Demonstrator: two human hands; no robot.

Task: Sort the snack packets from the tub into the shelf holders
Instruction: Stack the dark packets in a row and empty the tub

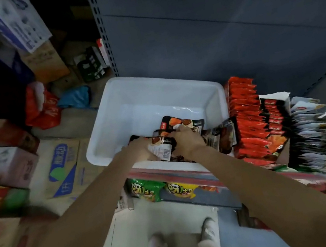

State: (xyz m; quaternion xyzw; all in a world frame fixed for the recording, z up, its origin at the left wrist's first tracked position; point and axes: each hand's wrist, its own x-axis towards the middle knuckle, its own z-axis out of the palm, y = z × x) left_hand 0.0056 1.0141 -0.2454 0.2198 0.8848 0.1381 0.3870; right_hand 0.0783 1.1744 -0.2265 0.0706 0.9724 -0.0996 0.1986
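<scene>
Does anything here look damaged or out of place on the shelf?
Yes. The cardboard holder right of the white tub has a torn, ragged top edge. Both hands, left and right, grip dark packets in the tub.

White rectangular tub [123, 100] on the shelf, holding dark snack packets [181, 123] heaped at its near end; red packets [248, 117] stand filed in the adjacent holder [282, 155].

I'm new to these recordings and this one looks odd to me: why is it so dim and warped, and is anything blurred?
Head view: lighting is dim, so the shelf back panel reads dark; a soft glare lies on the white tub floor; the wide lens bends the shelf upright and stretches the forearms; the edges smear, as on the cardboard boxes; both hands, left hand and right hand, look slightly soft.
</scene>
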